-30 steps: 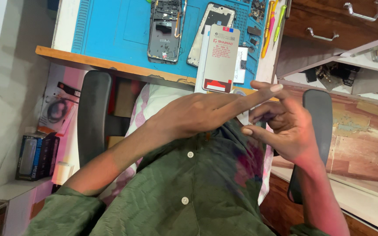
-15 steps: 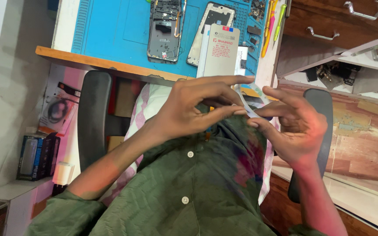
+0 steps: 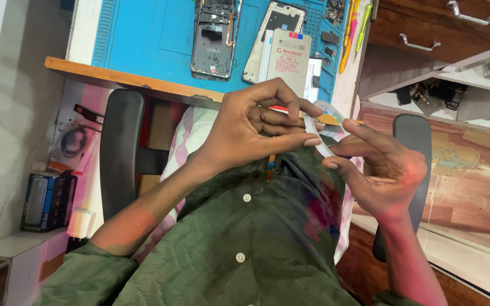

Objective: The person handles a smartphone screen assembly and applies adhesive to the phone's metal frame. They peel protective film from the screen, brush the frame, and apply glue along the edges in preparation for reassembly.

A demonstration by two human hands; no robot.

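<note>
left hand (image 3: 250, 133): fingers pinch the thin white tape strip (image 3: 317, 136), near the chest.
right hand (image 3: 384, 170): fingers narrow on the small tape roll (image 3: 329, 113).
risk: strip may twist and stick to itself.
far counter (image 3: 143, 34): opened phone (image 3: 214, 37).

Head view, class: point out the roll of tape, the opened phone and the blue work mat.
roll of tape (image 3: 320, 136), head view, on its white rim between both hands.
opened phone (image 3: 214, 42), head view, on its bare inner frame.
blue work mat (image 3: 148, 34), head view, on a bare left part.
</note>
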